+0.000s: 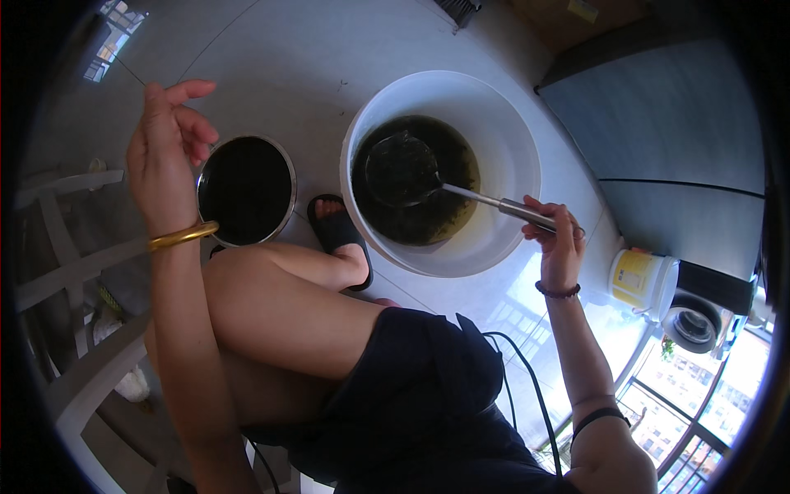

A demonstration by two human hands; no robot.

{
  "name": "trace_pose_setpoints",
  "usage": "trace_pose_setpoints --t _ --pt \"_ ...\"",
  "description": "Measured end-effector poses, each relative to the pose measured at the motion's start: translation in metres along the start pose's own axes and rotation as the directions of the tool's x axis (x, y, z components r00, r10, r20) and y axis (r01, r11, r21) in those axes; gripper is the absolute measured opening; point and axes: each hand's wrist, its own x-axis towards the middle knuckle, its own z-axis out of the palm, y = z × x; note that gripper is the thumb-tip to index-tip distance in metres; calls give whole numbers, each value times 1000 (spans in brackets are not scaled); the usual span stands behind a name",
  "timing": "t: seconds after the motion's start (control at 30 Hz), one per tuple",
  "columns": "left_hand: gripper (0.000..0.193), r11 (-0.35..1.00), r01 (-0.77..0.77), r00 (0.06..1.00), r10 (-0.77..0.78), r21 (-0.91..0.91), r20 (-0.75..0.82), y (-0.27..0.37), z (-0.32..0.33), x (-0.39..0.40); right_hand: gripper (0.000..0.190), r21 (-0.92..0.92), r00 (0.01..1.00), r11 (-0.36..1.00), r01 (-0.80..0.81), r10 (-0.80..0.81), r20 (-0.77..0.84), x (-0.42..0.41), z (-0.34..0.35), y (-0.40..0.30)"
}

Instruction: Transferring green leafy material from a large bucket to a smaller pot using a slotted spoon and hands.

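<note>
My right hand [561, 244] grips the metal handle of a round long-handled skimmer [472, 194]. The skimmer's wide head lies at the dark greenish liquid [395, 225] in a large white plastic bucket [506, 139]; whether it is sunk or just at the surface I cannot tell. Small dark bits float in the liquid, mostly along its edge. My left hand [173, 136] is raised with nothing in it, its fingers loosely bent and apart. Close beside it is a round metal-rimmed vessel [247, 191] with a very dark interior, its contents too dark to make out.
A sandalled foot [339, 234] stands between vessel and bucket. Pale chair frames [74, 259] crowd the left. Dark cabinets [673, 123] flank the right, near a small lidded white pail [639, 281] with a yellow label. Black cables [534, 376] hang by my lap. A brush [458, 11] lies at the far edge.
</note>
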Motion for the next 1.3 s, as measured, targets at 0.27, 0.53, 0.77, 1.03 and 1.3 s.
trace_pose_setpoints --t 0.27,0.53,0.77,1.03,1.3 --pt "50 999 4 1000 -5 -41 -21 0 -1 1 36 -80 938 962 262 -273 -214 0 1 -52" --pt "40 997 -31 998 27 -67 -53 -2 -10 -2 33 -93 788 857 507 -504 -353 6 4 -101" --pt "37 994 16 992 -28 -105 -120 2 -16 -9 37 -255 647 743 618 -666 -371 1 12 -130" --pt "35 995 -25 992 13 -98 -125 3 -23 -10 41 -375 580 657 655 -754 -308 -4 21 -150" --pt "33 997 -35 993 27 -69 -117 4 -21 -8 38 -441 550 574 690 -812 -195 -3 22 -148"
